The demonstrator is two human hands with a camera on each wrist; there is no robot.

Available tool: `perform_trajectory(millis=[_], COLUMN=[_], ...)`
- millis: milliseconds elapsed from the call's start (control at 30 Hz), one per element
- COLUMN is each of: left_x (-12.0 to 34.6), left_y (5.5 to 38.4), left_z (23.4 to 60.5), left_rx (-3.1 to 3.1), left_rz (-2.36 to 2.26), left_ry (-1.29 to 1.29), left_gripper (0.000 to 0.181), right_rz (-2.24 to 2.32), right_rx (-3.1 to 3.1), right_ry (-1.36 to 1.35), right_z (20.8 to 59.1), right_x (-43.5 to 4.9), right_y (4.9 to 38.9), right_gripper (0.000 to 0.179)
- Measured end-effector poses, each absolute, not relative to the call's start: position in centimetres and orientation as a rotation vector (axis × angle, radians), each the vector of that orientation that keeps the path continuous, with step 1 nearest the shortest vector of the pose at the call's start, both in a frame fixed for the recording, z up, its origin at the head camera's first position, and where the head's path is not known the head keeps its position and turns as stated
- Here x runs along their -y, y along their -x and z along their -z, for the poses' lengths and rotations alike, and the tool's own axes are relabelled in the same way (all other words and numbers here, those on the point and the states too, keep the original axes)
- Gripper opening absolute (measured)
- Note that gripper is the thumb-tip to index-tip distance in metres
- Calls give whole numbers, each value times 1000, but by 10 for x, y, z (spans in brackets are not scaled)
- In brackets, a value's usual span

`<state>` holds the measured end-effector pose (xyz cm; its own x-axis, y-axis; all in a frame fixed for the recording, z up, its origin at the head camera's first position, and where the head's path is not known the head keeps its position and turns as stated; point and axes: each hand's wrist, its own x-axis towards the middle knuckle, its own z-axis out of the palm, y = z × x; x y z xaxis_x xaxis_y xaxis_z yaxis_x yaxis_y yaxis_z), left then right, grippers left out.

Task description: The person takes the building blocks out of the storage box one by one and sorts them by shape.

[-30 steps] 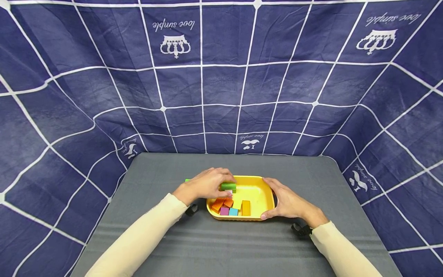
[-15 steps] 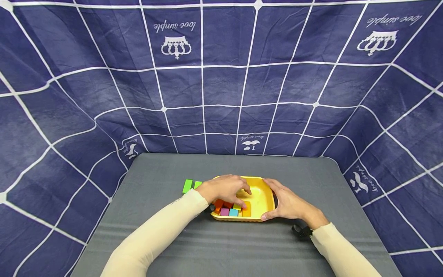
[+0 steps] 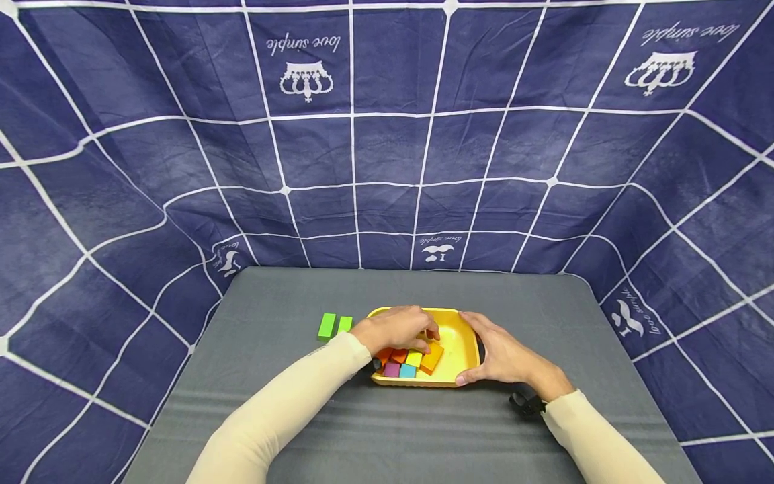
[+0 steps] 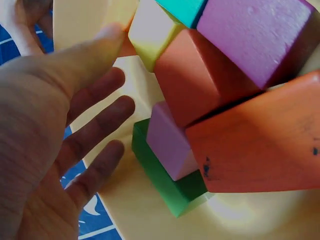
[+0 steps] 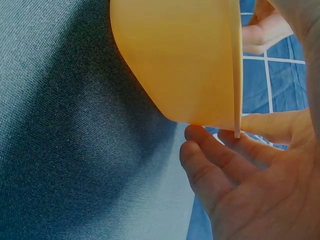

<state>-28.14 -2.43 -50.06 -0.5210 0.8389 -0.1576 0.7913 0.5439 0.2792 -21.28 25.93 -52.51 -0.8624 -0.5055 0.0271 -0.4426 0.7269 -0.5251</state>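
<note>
A yellow tray holding several coloured blocks lies on the grey table. My left hand reaches in over it and pinches an orange block, the thumb on its upper end; the index finger is mostly hidden behind the thumb in the left wrist view. Below the other fingers are a pink block and a green block. Beside these sit orange-red blocks, a yellow block, a blue block and a purple block. My right hand grips the tray's right end, fingertips against its outer wall.
Two light green blocks, a larger one and a smaller-looking one, lie on the table left of the tray. A blue cloth with white lines hangs behind and along both sides.
My left hand has moved right, off a green piece at the tray's left, to the orange block. That block has turned and shifted slightly away from the front wall. My right hand stays put.
</note>
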Motion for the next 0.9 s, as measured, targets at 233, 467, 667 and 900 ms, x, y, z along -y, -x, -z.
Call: perform_trajectory(millis=[233, 467, 667, 900], left_x=[27, 29, 27, 26], left_y=[280, 276, 276, 276], left_z=[505, 505, 506, 508], left_rx=[-2479, -2431, -2417, -2413], left_rz=[-300, -305, -284, -268], left_ry=[-1385, -1395, -1427, -1454], left_gripper=[49, 62, 59, 57], right_rz=[823, 818, 824, 817], right_rx=[-2797, -2814, -2805, -2801], right_ry=[766, 787, 768, 759], right_z=[525, 524, 524, 524], right_x=[-259, -259, -258, -258], right_y=[213, 213, 213, 213], right_gripper=[142, 141, 143, 142])
